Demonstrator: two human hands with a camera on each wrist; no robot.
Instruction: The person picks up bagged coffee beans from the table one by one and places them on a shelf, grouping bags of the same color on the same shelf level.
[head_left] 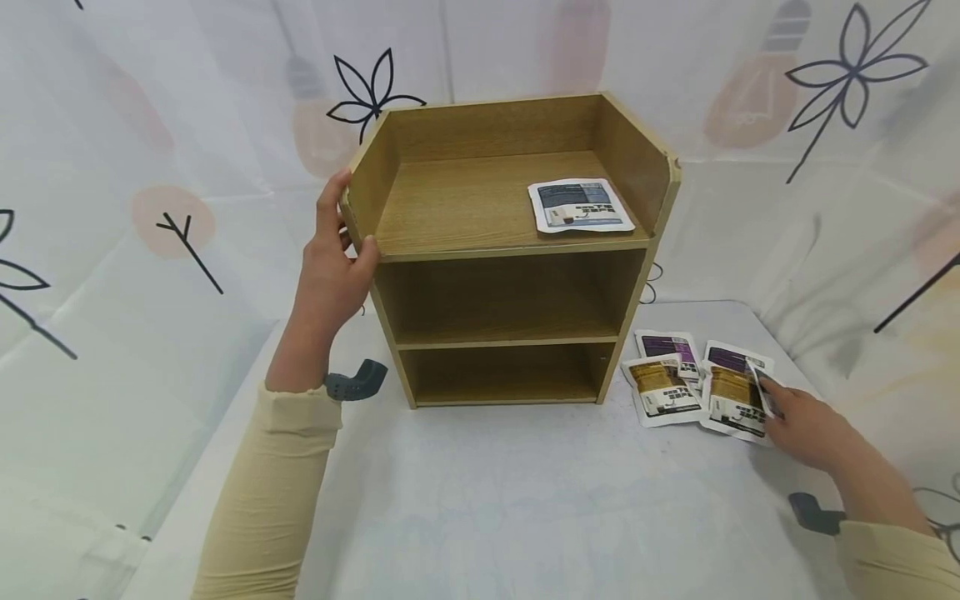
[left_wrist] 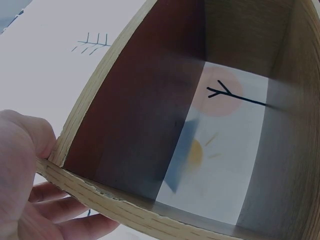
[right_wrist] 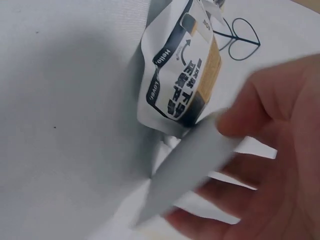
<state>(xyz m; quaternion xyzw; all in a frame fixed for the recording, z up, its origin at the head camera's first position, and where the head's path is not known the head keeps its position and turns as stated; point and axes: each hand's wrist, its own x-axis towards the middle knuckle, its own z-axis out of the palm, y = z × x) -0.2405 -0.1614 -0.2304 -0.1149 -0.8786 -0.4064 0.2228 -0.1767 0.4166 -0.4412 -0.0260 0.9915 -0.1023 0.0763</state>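
Observation:
A wooden shelf unit (head_left: pixel 457 208) with two open compartments below its top tray stands on the table. My left hand (head_left: pixel 330 267) grips its upper left side panel, thumb on the front edge and fingers round the outside, as the left wrist view also shows. A blue-and-white packet (head_left: pixel 581 206) lies flat on the right of the top tray. Over at the right, my right hand (head_left: pixel 813 429) pinches a packet (right_wrist: pixel 187 170) between thumb and fingers, tilted with its pale side to the wrist camera. Beside it lies a brown-and-white packet (head_left: pixel 731 402).
Another brown-labelled packet (head_left: pixel 663 392) and two purple-labelled packets, one at the back (head_left: pixel 667 342), overlap in the pile right of the shelf unit. The white table (head_left: pixel 525 500) extends in front. A printed white curtain (head_left: pixel 225 108) hangs behind and at the sides.

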